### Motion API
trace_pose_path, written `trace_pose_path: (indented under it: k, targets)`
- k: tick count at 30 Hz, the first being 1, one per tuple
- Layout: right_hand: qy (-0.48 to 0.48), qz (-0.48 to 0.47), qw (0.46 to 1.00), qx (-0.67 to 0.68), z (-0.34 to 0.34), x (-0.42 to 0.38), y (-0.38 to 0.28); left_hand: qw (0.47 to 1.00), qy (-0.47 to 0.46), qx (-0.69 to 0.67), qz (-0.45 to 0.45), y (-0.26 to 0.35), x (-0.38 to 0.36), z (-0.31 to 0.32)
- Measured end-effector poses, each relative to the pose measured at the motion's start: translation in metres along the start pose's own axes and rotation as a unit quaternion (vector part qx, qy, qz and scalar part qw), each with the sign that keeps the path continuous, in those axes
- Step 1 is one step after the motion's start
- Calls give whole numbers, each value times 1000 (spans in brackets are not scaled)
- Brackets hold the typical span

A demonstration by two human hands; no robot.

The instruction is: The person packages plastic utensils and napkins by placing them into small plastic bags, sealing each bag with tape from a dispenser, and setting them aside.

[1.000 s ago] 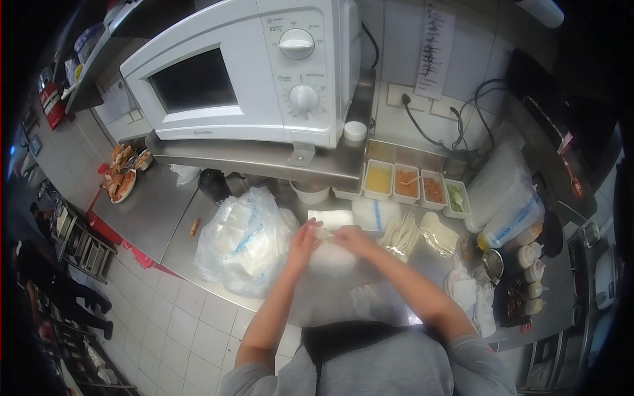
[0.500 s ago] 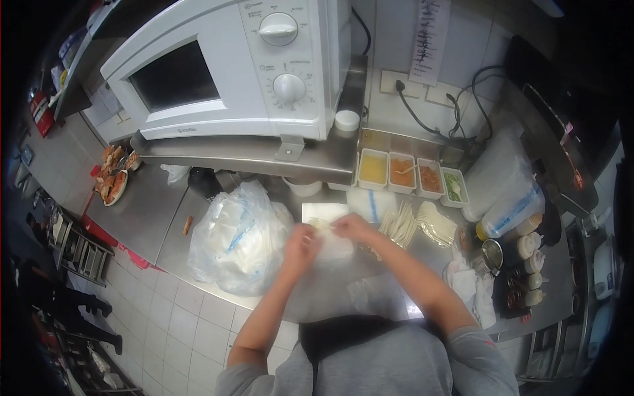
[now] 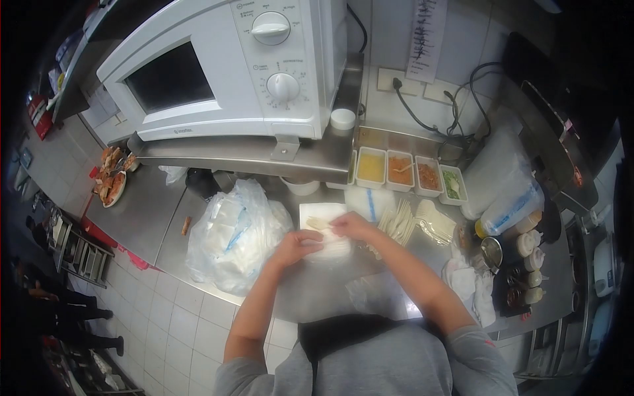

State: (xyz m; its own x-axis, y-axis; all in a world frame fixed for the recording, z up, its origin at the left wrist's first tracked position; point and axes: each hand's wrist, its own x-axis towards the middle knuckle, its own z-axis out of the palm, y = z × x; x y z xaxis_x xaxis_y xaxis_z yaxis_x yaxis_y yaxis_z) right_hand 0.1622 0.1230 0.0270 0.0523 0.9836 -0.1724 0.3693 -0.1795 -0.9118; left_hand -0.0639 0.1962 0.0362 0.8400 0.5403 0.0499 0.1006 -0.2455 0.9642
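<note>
Wooden cutlery [image 3: 318, 224] lies on a white napkin [image 3: 310, 211] just beyond the fingers, placed but uncovered. Left hand [image 3: 295, 249] and right hand [image 3: 354, 226]: fingers drawn together, grip indeterminable. Unused forks [image 3: 399, 228] lie right of the fingers.

A: Hands, quick?
B: Left hand [image 3: 296, 247] at the near left of the white paper [image 3: 323, 212]; right hand [image 3: 351, 226], fingertips at its right side. Pale cutlery [image 3: 317, 223] on the paper, between them. Grip unclear.
A: Around that?
B: Steel desk [image 3: 297, 290]. Left, big plastic bag [image 3: 234, 241]; right, loose pale cutlery [image 3: 397, 228], then a wrapped pale stack [image 3: 434, 223].
A: Behind?
B: Four filled tubs in a row: yellow [image 3: 371, 167], two orange-brown, one green [image 3: 452, 186]. Microwave [image 3: 231, 72] on the shelf [image 3: 244, 152], upper left.
</note>
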Motion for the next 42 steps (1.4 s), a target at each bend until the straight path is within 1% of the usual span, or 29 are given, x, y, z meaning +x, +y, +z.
trace_pose_path:
  k: [2, 5, 7, 9, 10, 13, 15, 16, 17, 18, 19, 21, 23, 25, 26, 27, 28, 29, 31, 32, 34, 35, 37, 38, 39, 40, 41, 42]
  targets:
    - [7, -11, 1000, 16, 1, 1, 3, 1000, -4, -2, 0, -4, 1, -1]
    - [7, -2, 1000, 16, 1, 1, 3, 1000, -8, -2, -1, 1, -1, -1]
    - [18, -16, 1000, 16, 3, 1, 3, 1000, -7, 1, 1, 6, -2, -1]
    - [9, -3, 1000, 8, 1, 1, 1, 999, 6, -4, -31, 9, -3, 0]
    - [-1, 11, 1000, 1, 1, 1, 0, 999, 6, -4, -31, 7, -3, 0]
    - [9, 3, 1000, -5, 2, 3, 1, 1000, -1, -4, -12, 6, -3, -1]
    - [12, -5, 1000, -9, 2, 3, 3, 999, 11, 44, 27, 8, -5, 0]
    - [16, -14, 1000, -14, 3, 3, 3, 999, 11, 44, 27, 10, -8, 2]
    - [16, -15, 1000, -15, 5, 2, 3, 991, 22, 116, 71, 12, -12, 3]
    - [47, -80, 990, -102, 7, 0, 0, 975, 32, 186, 115, 13, -16, 5]
    - [79, -144, 968, -188, 8, -1, -4, 975, 33, 187, 118, 13, -20, 6]
    - [87, -162, 968, -173, 11, -2, -15, 957, 71, 220, 173, 13, -26, 9]
    - [92, -177, 967, -158, 15, -2, -20, 951, 71, 235, 185, 13, -26, 9]
    - [56, -182, 953, -235, 21, 3, -16, 945, 72, 252, 196, 18, -26, 8]
    - [56, -183, 953, -236, 23, 4, -14, 944, 75, 246, 206, 21, -21, 5]
    - [78, -173, 949, -251, 25, 1, -20, 943, 79, 241, 216, 24, -14, 2]
    - [99, -163, 945, -265, 25, -1, -25, 942, 81, 241, 217, 25, -6, -2]
    - [97, -163, 945, -266, 24, -2, -30, 942, 88, 244, 215, 26, 2, -6]
    - [204, -253, 926, -194, 20, -7, -47, 941, 96, 245, 214, 28, 22, -13]
    - [204, -254, 925, -196, 15, -11, -56, 943, 101, 246, 201, 30, 34, -17]
    - [237, -310, 900, -195, 8, -19, -75, 945, 108, 246, 189, 27, 54, -24]
    - [236, -312, 899, -196, 9, -18, -71, 943, 107, 261, 176, 25, 65, -28]
    - [150, -329, 877, -315, 18, -15, -49, 941, 107, 276, 165, 21, 76, -33]
    - [133, -313, 871, -354, 23, -12, -40, 933, 109, 310, 149, 20, 80, -34]
    - [134, -314, 870, -355, 26, -10, -36, 923, 110, 344, 133, 22, 83, -34]
    - [166, -312, 857, -375, 29, -8, -32, 923, 111, 344, 134, 24, 82, -33]
    - [197, -311, 842, -394, 31, -5, -29, 915, 158, 343, 143, 24, 79, -30]
    - [197, -311, 842, -393, 29, -3, -31, 905, 205, 342, 150, 29, 75, -28]
